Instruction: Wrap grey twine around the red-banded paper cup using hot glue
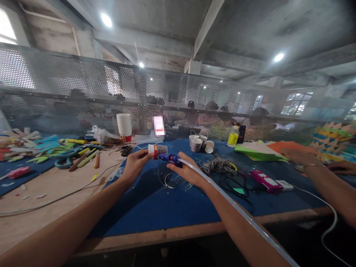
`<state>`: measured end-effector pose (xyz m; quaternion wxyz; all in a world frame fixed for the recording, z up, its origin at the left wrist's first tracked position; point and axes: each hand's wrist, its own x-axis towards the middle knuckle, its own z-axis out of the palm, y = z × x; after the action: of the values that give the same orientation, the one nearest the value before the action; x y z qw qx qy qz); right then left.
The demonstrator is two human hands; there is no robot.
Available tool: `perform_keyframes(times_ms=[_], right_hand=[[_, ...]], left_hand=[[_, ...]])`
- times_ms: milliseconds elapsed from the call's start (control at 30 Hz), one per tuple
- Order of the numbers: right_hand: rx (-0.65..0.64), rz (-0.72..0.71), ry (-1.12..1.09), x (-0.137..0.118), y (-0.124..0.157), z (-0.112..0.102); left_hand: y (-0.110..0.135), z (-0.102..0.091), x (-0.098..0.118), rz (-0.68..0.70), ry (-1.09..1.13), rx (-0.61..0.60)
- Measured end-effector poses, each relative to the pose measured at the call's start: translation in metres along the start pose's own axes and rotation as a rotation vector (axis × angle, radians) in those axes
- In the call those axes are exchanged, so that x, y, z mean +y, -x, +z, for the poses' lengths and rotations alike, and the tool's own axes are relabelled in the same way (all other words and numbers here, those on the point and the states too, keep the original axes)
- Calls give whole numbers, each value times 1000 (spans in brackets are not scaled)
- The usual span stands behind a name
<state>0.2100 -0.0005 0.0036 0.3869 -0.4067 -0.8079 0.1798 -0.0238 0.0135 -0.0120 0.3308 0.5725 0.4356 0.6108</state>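
my left fingers [142, 154] pinch paper cup [151, 150]; right fingers [176, 168] clamp blue tool [170, 159]. cup probably light, easily crushed: best held gently around side.

no text, label, brand, number or sign can be read here.

Table [180, 213] has a largely blue top, wooden front edge [194, 230]. Behind table: grey perforated screen [172, 79]. Above table: bare concrete ceiling [167, 22], heavy beam [207, 31], lit lamp [106, 20]. Beyond table's right side: paned window [297, 104].
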Motion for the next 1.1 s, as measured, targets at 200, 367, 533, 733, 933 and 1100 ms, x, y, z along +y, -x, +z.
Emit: perform_keyframes(times_ms=[200,367,533,733,933,1100], right_hand=[[21,-16,-6,-1,0,-1],[48,-9,-47,-3,1,0],[106,-34,-37,-8,0,-1],[201,-32,147,3,-8,-7],[134,151,551,26,-10,-15],[-16,343,562,48,-14,-15]], left_hand=[[-1,1,1,-4,-23,9],[-1,2,1,7,-15,17],[2,4,6,-24,-16,1],[5,5,10,-83,23,-7],[2,4,4,-67,15,19],[2,5,6,-87,38,22]])
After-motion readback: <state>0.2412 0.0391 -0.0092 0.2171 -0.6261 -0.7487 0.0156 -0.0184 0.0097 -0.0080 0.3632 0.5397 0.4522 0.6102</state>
